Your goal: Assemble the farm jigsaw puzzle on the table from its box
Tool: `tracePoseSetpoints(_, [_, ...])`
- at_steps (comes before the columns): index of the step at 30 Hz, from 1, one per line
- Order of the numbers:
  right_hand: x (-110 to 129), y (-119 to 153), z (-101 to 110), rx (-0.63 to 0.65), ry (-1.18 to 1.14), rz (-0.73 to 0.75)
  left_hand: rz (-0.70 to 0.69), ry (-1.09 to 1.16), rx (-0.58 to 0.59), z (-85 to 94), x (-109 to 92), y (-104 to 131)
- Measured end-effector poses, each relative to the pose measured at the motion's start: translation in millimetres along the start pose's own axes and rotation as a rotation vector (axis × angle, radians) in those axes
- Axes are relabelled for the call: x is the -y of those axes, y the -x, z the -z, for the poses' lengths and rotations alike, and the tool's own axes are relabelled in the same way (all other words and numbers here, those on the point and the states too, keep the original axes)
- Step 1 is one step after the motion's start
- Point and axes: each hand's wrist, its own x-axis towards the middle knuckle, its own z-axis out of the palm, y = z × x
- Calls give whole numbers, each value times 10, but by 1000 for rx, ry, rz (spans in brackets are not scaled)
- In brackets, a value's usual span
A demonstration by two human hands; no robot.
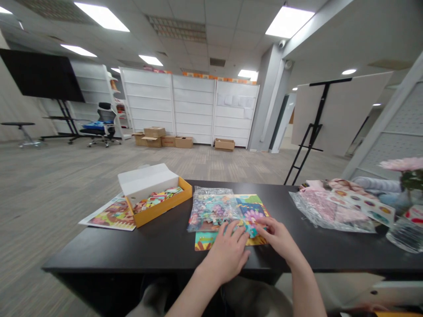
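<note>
left hand (pixel 229 248), fingers spread, and right hand (pixel 276 235), fingers bent, touch the puzzle (pixel 253 211); any grip cannot be told.

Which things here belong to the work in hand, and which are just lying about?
In use, apparently:
- colourful printed board, by left hand and right hand
- clear plastic bag overlapping it
- open yellow box of colourful pieces

Lying about:
- pink fabric in clear plastic
- pale pink flower

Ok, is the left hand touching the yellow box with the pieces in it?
Apart. The head view shows part of the clear plastic bag and some black tabletop between the left hand and the yellow box.
</note>
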Motion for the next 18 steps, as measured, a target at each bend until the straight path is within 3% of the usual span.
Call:
tracePoseSetpoints(14, [213, 39, -23, -46, -257, -246, 45, 43, 57, -23, 8, 31])
tracePoseSetpoints(18, [301, 107, 44, 48, -329, -252, 49, 42, 23, -52, 10, 38])
